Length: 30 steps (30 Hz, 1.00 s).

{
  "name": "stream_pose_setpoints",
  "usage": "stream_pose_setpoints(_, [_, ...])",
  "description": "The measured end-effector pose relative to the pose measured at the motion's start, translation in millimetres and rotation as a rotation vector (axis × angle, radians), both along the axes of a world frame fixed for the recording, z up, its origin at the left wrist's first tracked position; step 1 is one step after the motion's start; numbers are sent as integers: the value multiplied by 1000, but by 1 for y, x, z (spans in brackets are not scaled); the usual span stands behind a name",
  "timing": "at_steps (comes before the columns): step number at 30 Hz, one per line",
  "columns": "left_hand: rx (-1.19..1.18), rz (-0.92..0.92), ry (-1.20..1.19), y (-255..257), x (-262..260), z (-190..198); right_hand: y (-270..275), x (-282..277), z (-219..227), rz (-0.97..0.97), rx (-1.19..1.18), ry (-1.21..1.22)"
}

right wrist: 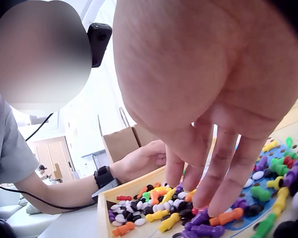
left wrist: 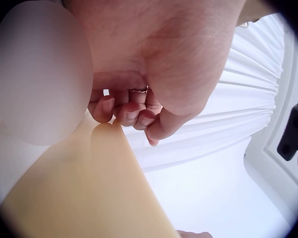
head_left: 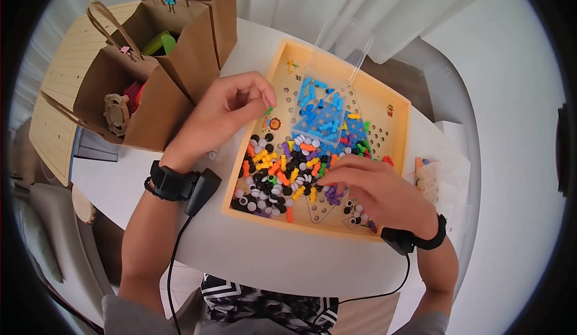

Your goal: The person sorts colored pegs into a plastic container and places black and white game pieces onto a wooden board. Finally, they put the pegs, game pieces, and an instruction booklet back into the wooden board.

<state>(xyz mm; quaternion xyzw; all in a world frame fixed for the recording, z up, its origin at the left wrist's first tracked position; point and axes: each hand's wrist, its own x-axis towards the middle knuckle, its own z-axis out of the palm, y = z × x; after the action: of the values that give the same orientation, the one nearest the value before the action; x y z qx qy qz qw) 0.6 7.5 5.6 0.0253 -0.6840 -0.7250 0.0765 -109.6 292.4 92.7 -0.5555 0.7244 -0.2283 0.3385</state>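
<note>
Pegs [head_left: 263, 156], multicoloured: where are they located?

Loose, mixed with black and white discs [head_left: 261, 204], they are contained in the wooden tray [head_left: 401, 132] on the worktop [head_left: 240, 263]. Blue pegs [head_left: 329, 127] are also held in 1 clear box [head_left: 315, 140] within it.

How are the 2 hands disposed?

The fingers [right wrist: 216, 173] of the right hand [head_left: 378, 187] are extended downward, slightly spread, with their tips set among the pieces beside 1 orange peg [right wrist: 226, 216]. The fingers of the left hand [head_left: 231, 106] are curled above the tray's edge; 1 small green piece [head_left: 268, 111] is seen at their tips, but whether it is pinched cannot be told.

What handling is to be expected?

Each peg is judged light, stiff, rather slippery and hardly fragile; it is best grasped at the narrow waist. Discs, being low and smooth, are better pinched by opposite edges.
</note>
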Motion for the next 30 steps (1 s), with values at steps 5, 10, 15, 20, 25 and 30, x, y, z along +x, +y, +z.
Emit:
stream_pose_setpoints(5, [-44, 24, 28, 2, 0, 2, 27, -11, 10, -66, 62, 142])
stream_pose_setpoints(10, [-30, 29, 21, 4, 1, 6, 52, -13, 18, -88, 181, 315])
stream_pose_setpoints(15, [-44, 20, 28, 4, 0, 6, 62, -11, 32, -104, 257, 416])
stream_pose_setpoints(20, [-16, 13, 33, 1, 0, 1, 69, -20, 28, -154, 231, 518])
stream_pose_setpoints(25, [-39, 27, 60, 1, -1, -1, 65, -24, 20, -170, 118, 547])
stream_pose_setpoints(30, [-1, 7, 25, 0, -1, -1, 61, -27, -1, -127, 91, 776])
